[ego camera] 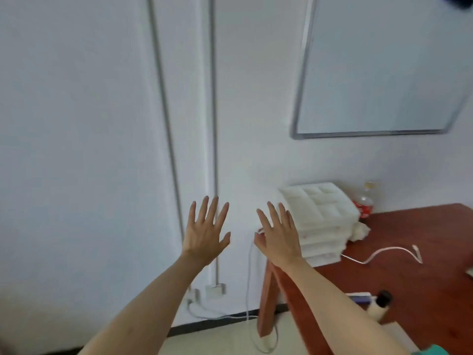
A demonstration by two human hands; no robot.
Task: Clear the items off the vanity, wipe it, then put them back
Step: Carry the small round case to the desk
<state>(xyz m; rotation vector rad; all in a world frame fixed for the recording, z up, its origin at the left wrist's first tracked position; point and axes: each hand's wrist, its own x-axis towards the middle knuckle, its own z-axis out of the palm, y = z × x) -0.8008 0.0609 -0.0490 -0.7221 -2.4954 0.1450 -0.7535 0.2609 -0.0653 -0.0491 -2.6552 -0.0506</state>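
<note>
My left hand (206, 233) and my right hand (279, 237) are both raised in front of the white wall, palms away, fingers spread and holding nothing. The reddish-brown vanity top (399, 280) lies at the lower right. On its far left corner stands a white plastic drawer organiser (320, 221), just right of my right hand. Behind it stands a clear bottle with a red label (364, 203). A white cable (384, 253) lies across the top. A pale bottle with a black cap (381, 303) and a small blue-and-white box (361, 297) sit near my right forearm.
A framed mirror (378, 73) hangs on the wall above the vanity. Two grey conduits (215, 124) run down the wall to sockets (215, 288) near the floor, with white cords trailing. A crumpled white cloth (361, 231) lies beside the organiser.
</note>
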